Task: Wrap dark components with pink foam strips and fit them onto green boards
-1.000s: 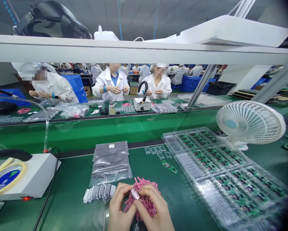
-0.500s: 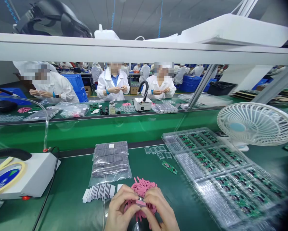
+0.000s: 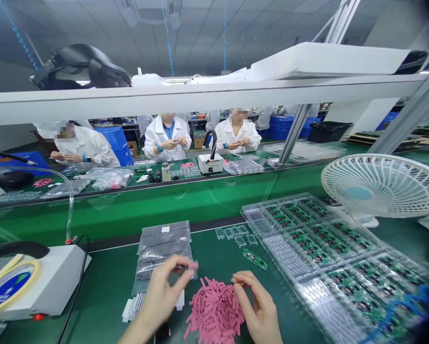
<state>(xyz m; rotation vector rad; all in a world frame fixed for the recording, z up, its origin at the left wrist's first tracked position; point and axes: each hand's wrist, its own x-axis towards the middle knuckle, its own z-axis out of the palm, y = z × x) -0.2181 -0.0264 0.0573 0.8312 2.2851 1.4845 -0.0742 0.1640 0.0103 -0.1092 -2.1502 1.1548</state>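
Note:
My left hand [image 3: 166,284] is raised left of the pink pile, its thumb and fingers pinching a small piece with a pink strip [image 3: 193,265] showing at the tips. Something dark shows behind the fingers, too blurred to name. Beside the right edge of the pile of pink strips [image 3: 216,310] is my right hand [image 3: 259,306], with thumb and fingertips drawn together; whatever they hold, if anything, is hidden. Partly behind my left arm lie white-and-grey blocks [image 3: 132,308]. Above them is a clear bag of grey strips [image 3: 164,246].
A green circuit board [image 3: 255,258] lies near small clear plastic frames [image 3: 240,230]. Clear trays [image 3: 271,243] of circuit boards fill the right side, below a white fan [image 3: 382,186]. At left stands a white device [image 3: 56,272] with a yellow tape roll. Co-workers sit opposite.
My hands have parted from over the pink pile. The left moved up and left with the pink-ended piece; the right moved to the right. More of the pile now shows, and the view tilted up.

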